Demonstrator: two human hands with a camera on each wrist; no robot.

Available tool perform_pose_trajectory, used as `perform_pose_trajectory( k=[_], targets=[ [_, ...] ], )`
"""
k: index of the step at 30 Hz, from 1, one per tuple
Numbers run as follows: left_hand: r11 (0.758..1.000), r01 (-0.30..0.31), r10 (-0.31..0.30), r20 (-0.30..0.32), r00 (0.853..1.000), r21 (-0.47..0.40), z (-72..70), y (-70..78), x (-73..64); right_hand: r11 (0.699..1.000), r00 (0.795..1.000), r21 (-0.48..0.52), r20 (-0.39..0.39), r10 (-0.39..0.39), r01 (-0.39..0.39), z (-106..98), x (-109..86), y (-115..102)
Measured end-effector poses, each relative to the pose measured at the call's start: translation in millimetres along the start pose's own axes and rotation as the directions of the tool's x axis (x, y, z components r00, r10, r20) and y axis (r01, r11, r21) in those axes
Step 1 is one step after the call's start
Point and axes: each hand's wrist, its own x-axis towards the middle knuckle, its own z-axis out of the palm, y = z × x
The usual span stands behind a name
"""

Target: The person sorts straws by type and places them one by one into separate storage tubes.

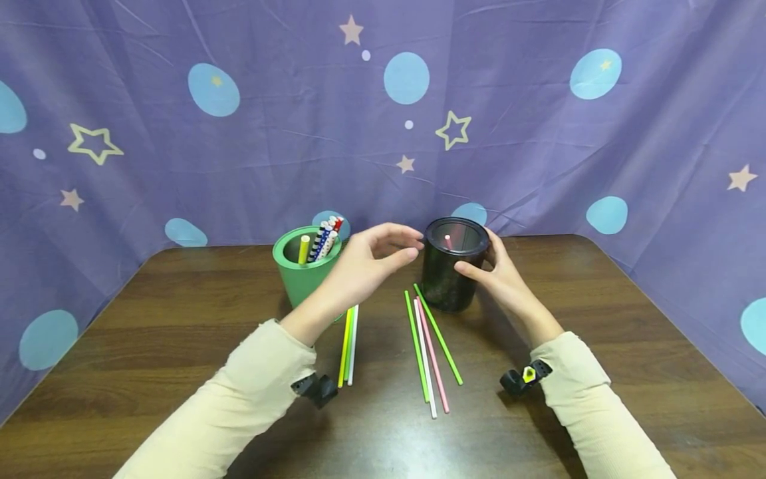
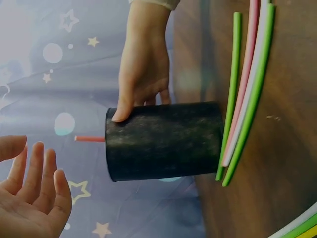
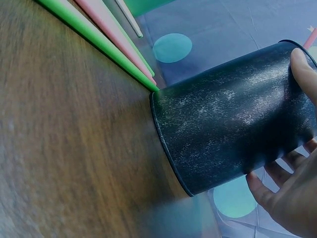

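A black cylindrical can (image 1: 450, 283) stands on the table, one pink straw (image 2: 90, 139) poking up out of its open top. My right hand (image 1: 501, 276) grips the can from the right, thumb near the rim in front and fingers round the far side. To the left of the rim my left hand (image 1: 376, 258) hovers with nothing in it, its fingers loosely extended and thumb apart. At the can's foot lie two green straws (image 1: 443, 342), a white straw (image 1: 426, 362) and a pink straw (image 1: 435, 366).
A green can (image 1: 296, 283) at the left holds a yellow stick (image 1: 304, 249) and several patterned straws (image 1: 326, 239). In front of it, partly behind my left forearm, lie yellow, green and white straws (image 1: 353, 346). A purple curtain (image 1: 287, 100) hangs behind the wooden table (image 1: 197, 319).
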Motion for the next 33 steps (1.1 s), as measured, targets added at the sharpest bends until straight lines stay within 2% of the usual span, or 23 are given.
perform_pose_trajectory(
  k=[5,9,12,16,21,23,25,26,32,33],
  targets=[
    [0.996,0.082,-0.08,0.046,0.996,-0.022,5.4,-9.0,-8.6,1.0,1.0,0.005,0.004,0.005,-0.005,0.0,-0.7,-0.2],
    [0.986,0.168,-0.168,0.077,0.983,0.003,12.0,-22.7,-12.6,1.0,1.0,-0.001,0.007,0.006,-0.006,-0.4,-1.6,-0.9],
    [0.964,0.266,-0.266,0.102,0.958,0.016,18.3,-35.3,-15.5,1.0,1.0,-0.001,0.007,0.003,-0.003,-0.1,-1.9,-1.3],
    [0.928,0.369,-0.374,0.139,0.917,0.058,26.8,-54.0,-17.6,1.0,1.0,-0.011,0.008,-0.007,0.007,0.6,-1.7,-1.7],
    [0.905,0.389,-0.411,0.12,0.903,0.172,31.8,-78.2,-8.2,1.0,1.0,-0.024,0.002,-0.014,0.014,-0.3,-0.1,-0.8],
    [0.898,0.38,-0.411,0.109,0.905,0.223,31.1,-87.8,-1.7,1.0,1.0,-0.023,-0.001,-0.01,0.01,-0.8,0.1,-0.6],
    [0.879,0.382,-0.421,0.09,0.903,0.286,29.8,-95.2,4.7,1.0,1.0,-0.02,-0.003,-0.006,0.006,-0.9,0.1,-0.3],
    [0.875,0.364,-0.409,0.086,0.908,0.318,28.8,-101.0,7.7,1.0,1.0,-0.019,-0.003,-0.003,0.003,-0.9,0.0,-0.2],
    [0.793,0.365,-0.429,0.021,0.903,0.488,30.0,-107.0,17.7,1.0,1.0,-0.015,-0.003,-0.01,0.01,0.5,-0.2,0.1],
    [0.771,0.378,-0.446,0.011,0.895,0.512,31.4,-104.0,18.1,1.0,1.0,-0.015,-0.003,-0.013,0.013,0.7,-0.2,0.1]
  ],
)
